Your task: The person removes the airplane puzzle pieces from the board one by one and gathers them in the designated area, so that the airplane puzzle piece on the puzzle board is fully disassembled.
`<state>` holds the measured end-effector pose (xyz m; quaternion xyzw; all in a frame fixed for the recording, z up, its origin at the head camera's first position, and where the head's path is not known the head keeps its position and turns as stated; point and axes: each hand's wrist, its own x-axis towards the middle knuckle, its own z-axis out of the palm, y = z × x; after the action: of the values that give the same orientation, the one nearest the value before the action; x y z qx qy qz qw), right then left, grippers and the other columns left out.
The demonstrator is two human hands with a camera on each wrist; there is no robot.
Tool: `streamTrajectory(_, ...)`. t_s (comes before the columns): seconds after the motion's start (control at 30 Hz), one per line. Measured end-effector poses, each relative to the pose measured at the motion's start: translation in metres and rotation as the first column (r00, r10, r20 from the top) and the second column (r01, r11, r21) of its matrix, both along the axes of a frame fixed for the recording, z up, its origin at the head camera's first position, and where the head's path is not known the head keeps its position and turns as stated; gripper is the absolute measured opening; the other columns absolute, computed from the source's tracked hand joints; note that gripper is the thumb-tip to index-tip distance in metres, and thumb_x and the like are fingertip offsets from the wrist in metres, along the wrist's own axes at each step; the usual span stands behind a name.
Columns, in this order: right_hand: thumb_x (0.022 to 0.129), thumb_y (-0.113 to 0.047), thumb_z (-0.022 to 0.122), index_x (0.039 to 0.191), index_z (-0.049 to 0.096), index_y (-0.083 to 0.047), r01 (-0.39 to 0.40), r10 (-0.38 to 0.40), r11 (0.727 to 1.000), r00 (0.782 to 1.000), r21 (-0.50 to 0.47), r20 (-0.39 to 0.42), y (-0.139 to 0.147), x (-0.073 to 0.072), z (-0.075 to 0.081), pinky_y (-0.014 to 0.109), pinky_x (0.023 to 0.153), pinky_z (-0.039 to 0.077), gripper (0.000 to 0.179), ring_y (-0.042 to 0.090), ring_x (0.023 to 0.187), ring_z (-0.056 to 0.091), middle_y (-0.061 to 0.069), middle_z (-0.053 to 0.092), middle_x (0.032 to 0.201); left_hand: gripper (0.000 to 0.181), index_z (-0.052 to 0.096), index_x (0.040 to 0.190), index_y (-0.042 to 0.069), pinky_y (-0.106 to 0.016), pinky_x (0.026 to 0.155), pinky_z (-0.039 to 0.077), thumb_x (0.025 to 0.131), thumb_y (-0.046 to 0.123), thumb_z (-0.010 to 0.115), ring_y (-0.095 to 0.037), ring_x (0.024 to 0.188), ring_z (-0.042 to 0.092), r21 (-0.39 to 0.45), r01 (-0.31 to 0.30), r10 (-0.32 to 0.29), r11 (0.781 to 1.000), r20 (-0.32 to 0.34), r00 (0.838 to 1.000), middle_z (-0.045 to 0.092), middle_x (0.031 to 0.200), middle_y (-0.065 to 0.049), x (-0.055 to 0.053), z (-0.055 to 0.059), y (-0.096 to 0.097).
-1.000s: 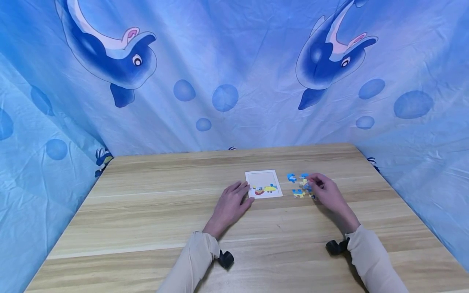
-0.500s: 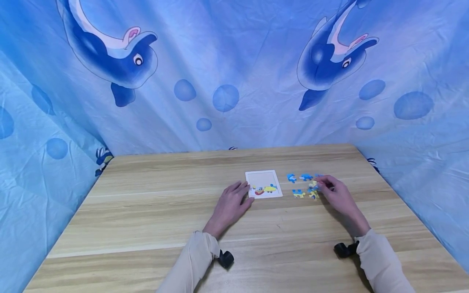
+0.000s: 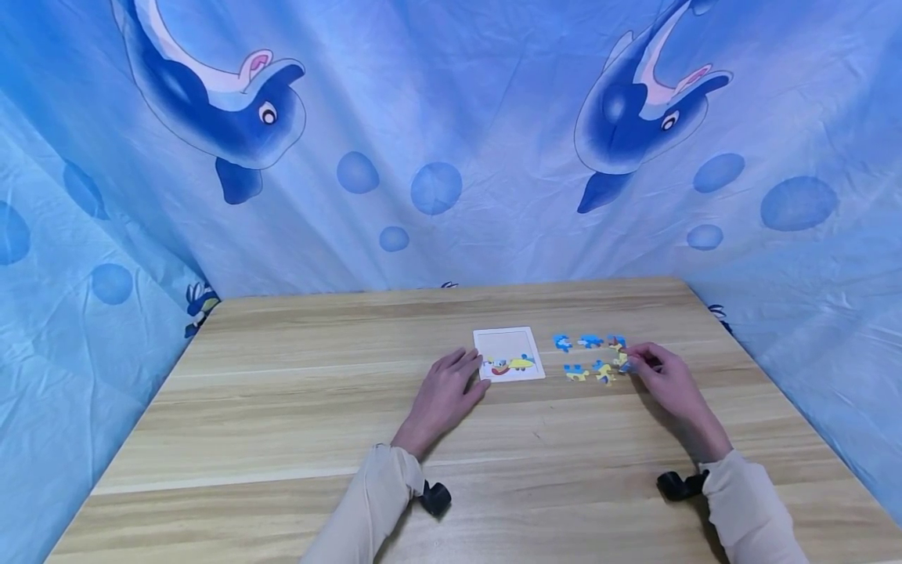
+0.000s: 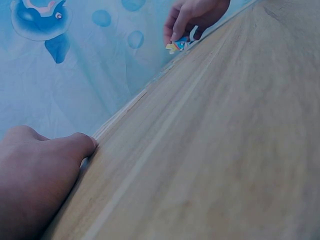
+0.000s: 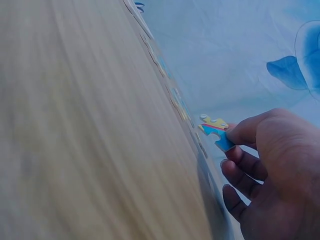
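Note:
My right hand point(image 3: 665, 377) pinches a blue and yellow puzzle piece point(image 5: 217, 131) between thumb and fingers, held up over the right end of the loose pieces. In the left wrist view the same puzzle piece point(image 4: 178, 45) shows below the fingertips. My left hand point(image 3: 442, 395) lies with relaxed fingers on the table, its fingertips at the left edge of the white puzzle frame point(image 3: 502, 332). Along the bottom of that frame sit a few fitted pieces point(image 3: 520, 363) with a yellow and red picture; its upper part shows bare backing.
Several loose puzzle pieces point(image 3: 590, 341) lie in two rows to the right of the frame, between it and my right hand. The wooden table point(image 3: 282, 407) ends at a blue curtain point(image 3: 465, 102) with dolphins, behind and at both sides.
My right hand has moved to the right across the loose pieces, uncovering more of them, and holds a piece. The left hand and the puzzle frame stay in place.

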<state>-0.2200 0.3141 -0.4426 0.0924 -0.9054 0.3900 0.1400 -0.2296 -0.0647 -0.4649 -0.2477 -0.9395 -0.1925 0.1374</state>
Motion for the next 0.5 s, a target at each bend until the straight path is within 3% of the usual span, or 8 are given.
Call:
streamTrajectory(0.27, 0.098, -0.009, 0.053, 0.109, 0.063, 0.004, 0.01, -0.013, 0.998, 0.999, 0.055, 0.038, 0.0082, 0.0028, -0.0023, 0.017, 0.066, 0.044, 0.019, 0.006, 0.08, 0.053, 0.015, 0.063, 0.095, 0.051, 0.057, 0.134, 0.01, -0.042, 0.11, 0.035, 0.096, 0.043, 0.053, -0.023, 0.134, 0.043, 0.007, -0.002, 0.002, 1.0, -0.007, 1.0, 0.053, 0.14, -0.005, -0.0003, -0.0013, 0.0007)
streamTrajectory(0.5, 0.098, -0.007, 0.053, 0.109, 0.063, 0.003, 0.041, -0.046, 0.993, 0.998, 0.115, 0.048, 0.0092, 0.0032, -0.0018, 0.021, 0.068, 0.044, 0.019, 0.018, 0.084, 0.054, 0.015, 0.062, 0.097, 0.05, 0.058, 0.134, 0.01, -0.042, 0.109, 0.035, 0.096, 0.043, 0.053, -0.023, 0.133, 0.044, 0.004, -0.002, 0.002, 1.0, -0.016, 1.0, 0.053, 0.14, -0.006, -0.0009, -0.002, 0.0013)
